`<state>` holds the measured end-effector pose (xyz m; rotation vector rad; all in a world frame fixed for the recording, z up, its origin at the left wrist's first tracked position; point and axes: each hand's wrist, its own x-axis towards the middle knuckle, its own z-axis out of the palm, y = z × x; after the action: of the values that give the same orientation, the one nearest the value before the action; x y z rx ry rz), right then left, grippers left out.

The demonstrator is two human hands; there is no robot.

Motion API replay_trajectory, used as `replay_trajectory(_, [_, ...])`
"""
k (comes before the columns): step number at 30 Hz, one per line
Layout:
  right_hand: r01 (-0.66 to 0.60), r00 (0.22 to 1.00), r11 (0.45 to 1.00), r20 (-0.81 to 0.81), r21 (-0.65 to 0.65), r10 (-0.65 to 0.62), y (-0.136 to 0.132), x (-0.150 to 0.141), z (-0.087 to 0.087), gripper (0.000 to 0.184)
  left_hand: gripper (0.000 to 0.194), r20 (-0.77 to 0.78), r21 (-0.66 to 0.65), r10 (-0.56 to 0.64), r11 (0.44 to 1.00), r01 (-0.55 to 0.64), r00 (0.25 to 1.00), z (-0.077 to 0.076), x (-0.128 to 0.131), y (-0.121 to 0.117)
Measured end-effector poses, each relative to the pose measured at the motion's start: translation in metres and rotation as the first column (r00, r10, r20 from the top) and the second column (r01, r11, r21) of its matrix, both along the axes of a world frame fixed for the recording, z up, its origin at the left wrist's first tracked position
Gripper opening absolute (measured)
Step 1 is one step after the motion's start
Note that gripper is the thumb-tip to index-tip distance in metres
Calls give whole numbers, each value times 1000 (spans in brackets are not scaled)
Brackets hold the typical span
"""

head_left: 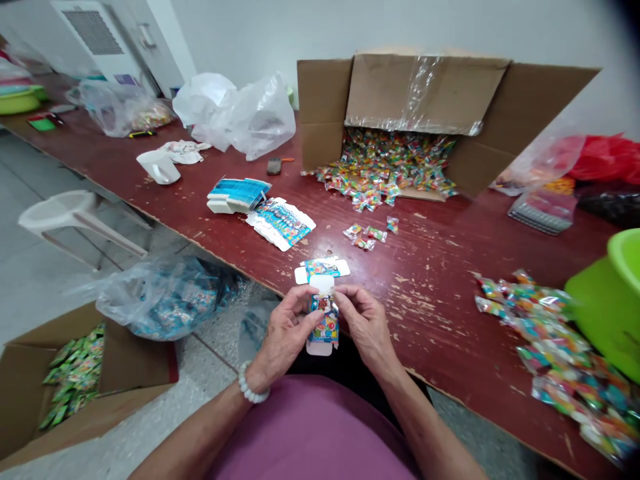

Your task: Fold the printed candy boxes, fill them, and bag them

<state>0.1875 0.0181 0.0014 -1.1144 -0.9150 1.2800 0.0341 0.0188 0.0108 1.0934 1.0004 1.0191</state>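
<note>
Two hands meet low in the centre of the frame, just off the near edge of the surface (440,267). The left hand (283,333) and right hand (367,327) both pinch a small printed box (324,327) from either side, fingers (305,310) closed on its upper part near the open white top flap. What the fingertips press at the mouth of the box is too small to tell.

The box hangs over the lap, not over the surface, so a slipped pinch would likely drop it to the floor. Thin card held this tightly could also crease, or the flap could tear at its fold. A flat box blank (321,268) lies just beyond the hands and could be knocked off the near edge by a wrist.

The surface is a long, dark red top with worn, chipped paint, running from upper left to lower right. On it, a large carton (425,93) lies on its side at upper centre, spilling wrapped candies (385,170). More packets (550,340) are heaped at right beside a green tub (610,300). Stacked blanks (260,207) sit left of centre, with white bags (235,113) behind. At lower left, a floor carton (75,373), a filled plastic bag (165,300) and a white stool (65,213) stand on pale tiles.
</note>
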Motion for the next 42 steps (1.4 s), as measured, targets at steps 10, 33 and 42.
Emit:
replay_trajectory(10, [-251, 968, 968, 31, 29, 250, 12, 21, 9, 29, 37, -71, -28, -11, 1000, 9, 997, 3, -6, 2])
replay_trajectory(33, [-293, 944, 955, 149, -38, 296, 15, 21, 19, 25, 78, 4, -329, -157, 932, 150, 988, 5, 4, 2])
replay_trajectory(42, [-426, 784, 878, 575, 220, 236, 13, 27, 23, 17, 58, 108, -318, -126, 935, 155, 986, 6, 6, 11])
